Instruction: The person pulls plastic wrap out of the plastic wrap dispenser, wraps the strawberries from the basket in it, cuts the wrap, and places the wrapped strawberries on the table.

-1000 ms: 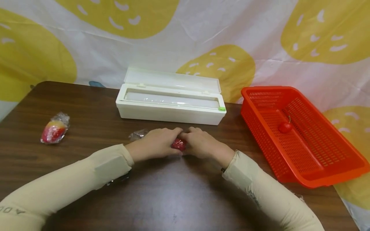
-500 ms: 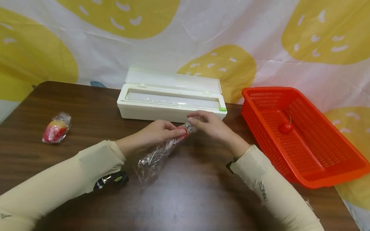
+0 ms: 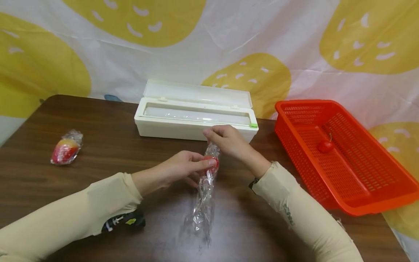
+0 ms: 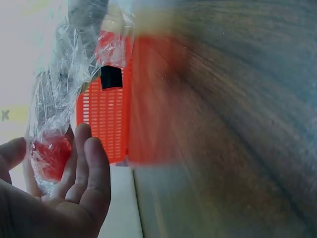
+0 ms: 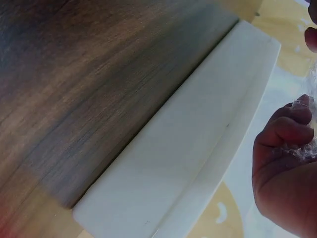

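My left hand [image 3: 176,169] pinches a small red fruit [image 3: 214,166] between thumb and fingers, above the dark table in front of the white box. Clear cling film [image 3: 203,203] wraps the fruit, and a long crumpled tail of it hangs down toward me. Just beyond, my right hand [image 3: 229,142] grips the film's gathered upper end. In the left wrist view the fruit [image 4: 51,156] shows through the film [image 4: 59,84], with the fingers around it. The right wrist view has the right hand [image 5: 290,163] at its edge, fingers curled on the bunched film.
Behind the hands stands a white cling film dispenser [image 3: 167,128], lid up. A red slotted basket [image 3: 347,210] at the right holds a red cherry [image 3: 326,146] with a stem. On the left of the wooden table [image 3: 108,156] lies a film-wrapped red-and-yellow fruit [image 3: 65,151].
Both hands were close together over the fruit near the table. They have since lifted it and turned the wrap, so the film now runs from the right hand down toward me.
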Demonstrator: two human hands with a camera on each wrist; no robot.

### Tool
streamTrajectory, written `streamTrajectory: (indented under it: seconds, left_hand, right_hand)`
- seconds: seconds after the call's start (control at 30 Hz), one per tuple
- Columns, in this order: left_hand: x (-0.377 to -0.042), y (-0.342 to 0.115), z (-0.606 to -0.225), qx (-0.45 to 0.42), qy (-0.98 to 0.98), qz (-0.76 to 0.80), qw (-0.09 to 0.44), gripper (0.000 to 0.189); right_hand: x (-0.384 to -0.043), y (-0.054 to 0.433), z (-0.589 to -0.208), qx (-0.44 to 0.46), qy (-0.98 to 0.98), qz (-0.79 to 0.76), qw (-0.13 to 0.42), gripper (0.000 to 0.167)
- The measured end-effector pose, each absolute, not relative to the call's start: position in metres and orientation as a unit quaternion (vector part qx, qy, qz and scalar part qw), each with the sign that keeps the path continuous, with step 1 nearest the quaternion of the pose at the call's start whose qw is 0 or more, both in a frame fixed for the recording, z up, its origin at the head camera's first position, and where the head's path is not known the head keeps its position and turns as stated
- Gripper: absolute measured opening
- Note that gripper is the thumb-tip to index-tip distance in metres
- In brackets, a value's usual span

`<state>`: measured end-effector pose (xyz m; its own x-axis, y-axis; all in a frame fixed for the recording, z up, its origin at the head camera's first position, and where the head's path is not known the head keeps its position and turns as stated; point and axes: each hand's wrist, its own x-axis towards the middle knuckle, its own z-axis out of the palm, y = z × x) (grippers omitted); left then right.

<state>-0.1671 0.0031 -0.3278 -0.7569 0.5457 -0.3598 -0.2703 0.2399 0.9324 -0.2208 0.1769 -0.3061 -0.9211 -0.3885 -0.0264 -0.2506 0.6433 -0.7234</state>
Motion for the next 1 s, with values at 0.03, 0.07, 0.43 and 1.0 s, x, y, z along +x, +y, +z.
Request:
streamTrajectory:
  seconds: [0.03,0.07,0.43,1.0]
  left_hand:
    - [-0.167,0.003,-0.328,0.096,0.715,0.608,0.332,0.039]
    - [-0.166,0.003,-0.328,0.095,0.717,0.607,0.329,0.039]
    - [-0.160,0.003,-0.335,0.089,0.729,0.596,0.325,0.033]
    - [-0.155,0.000,-0.332,0.107,0.729,0.602,0.308,0.031]
  right_hand:
    - [-0.221,0.176,-0.306,-0.175,0.901,-0.385,0.093,0.037]
    - [-0.221,0.176,-0.305,-0.171,0.902,-0.385,0.097,0.038]
    - [-0.227,0.179,-0.307,-0.161,0.932,-0.290,0.149,0.050]
    - [-0.238,0.180,-0.315,-0.143,0.951,-0.272,0.041,0.054]
